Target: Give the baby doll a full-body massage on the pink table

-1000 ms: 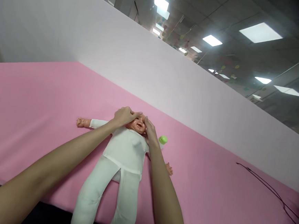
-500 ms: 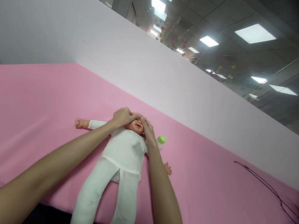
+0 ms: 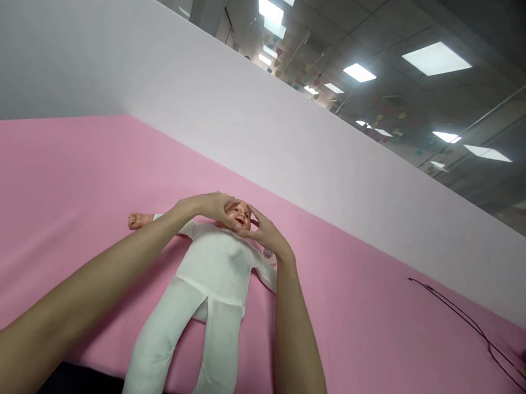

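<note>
A baby doll [image 3: 217, 260] in a white top and trousers lies on its back in the head view. My left hand [image 3: 214, 206] curves along one side of the doll's face [image 3: 242, 215], its thumb spread from the fingers and near the chin. On the other side, my right hand [image 3: 267, 232] is likewise cupped, thumb by the chin and fingers up at the temple. Both hands are open and seem to touch the face; some fingertips are hidden. Eyes and mouth of the doll show between them. Beside my right wrist, a pale object with a round printed mark [image 3: 268, 254] is partly covered.
The doll lies on a pink padded surface [image 3: 362, 326]. Behind it runs a white partition wall [image 3: 251, 117]. A thin black cable [image 3: 467, 321] lies at the right. The near edge of the pink surface [image 3: 95, 367] drops to a dark area.
My thumbs have moved from the doll's forehead down to its chin, uncovering the eyes. My right wrist has swung outward, now hiding the green cap and the doll's hand on that side.
</note>
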### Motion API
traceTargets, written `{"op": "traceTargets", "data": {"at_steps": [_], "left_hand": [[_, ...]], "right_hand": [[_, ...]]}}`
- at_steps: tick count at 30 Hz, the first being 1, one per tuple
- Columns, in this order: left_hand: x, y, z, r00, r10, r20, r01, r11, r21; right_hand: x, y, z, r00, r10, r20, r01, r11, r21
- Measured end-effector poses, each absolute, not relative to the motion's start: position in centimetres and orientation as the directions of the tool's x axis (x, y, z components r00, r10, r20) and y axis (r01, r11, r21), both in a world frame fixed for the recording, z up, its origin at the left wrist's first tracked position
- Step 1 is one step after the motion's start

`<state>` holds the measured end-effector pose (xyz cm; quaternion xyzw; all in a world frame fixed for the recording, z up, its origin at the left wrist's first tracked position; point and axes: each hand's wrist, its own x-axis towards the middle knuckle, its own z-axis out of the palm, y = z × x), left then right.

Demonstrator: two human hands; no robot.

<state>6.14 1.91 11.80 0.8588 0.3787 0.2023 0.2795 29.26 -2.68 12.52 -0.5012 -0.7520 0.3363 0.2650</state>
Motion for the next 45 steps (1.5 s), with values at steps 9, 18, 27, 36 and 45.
{"op": "traceTargets", "data": {"at_steps": [9, 18, 27, 36, 45], "left_hand": [[5.4, 2.3, 11.6, 0.706, 0.684, 0.185, 0.449, -0.634, 0.63], [6.9, 1.3, 11.8, 0.576, 0.795, 0.191, 0.659, -0.59, 0.467], [5.8, 1.7, 12.0, 0.593, 0.788, 0.165, 0.574, -0.557, 0.601], [6.5, 1.8, 11.7, 0.598, 0.776, 0.199, 0.669, -0.621, 0.409], [6.0, 1.5, 11.4, 0.577, 0.797, 0.18, 0.631, -0.575, 0.52]], "right_hand": [[30.6, -2.5, 12.3, -0.409, 0.907, 0.094, 0.482, 0.303, -0.822], [29.5, -2.8, 11.8, -0.224, 0.968, 0.116, 0.619, 0.233, -0.75], [30.3, -2.8, 12.3, -0.342, 0.934, 0.105, 0.493, 0.273, -0.826], [29.8, -3.0, 12.0, -0.266, 0.958, 0.106, 0.602, 0.251, -0.758], [30.2, -3.5, 11.7, -0.312, 0.942, 0.124, 0.55, 0.285, -0.785]]}}
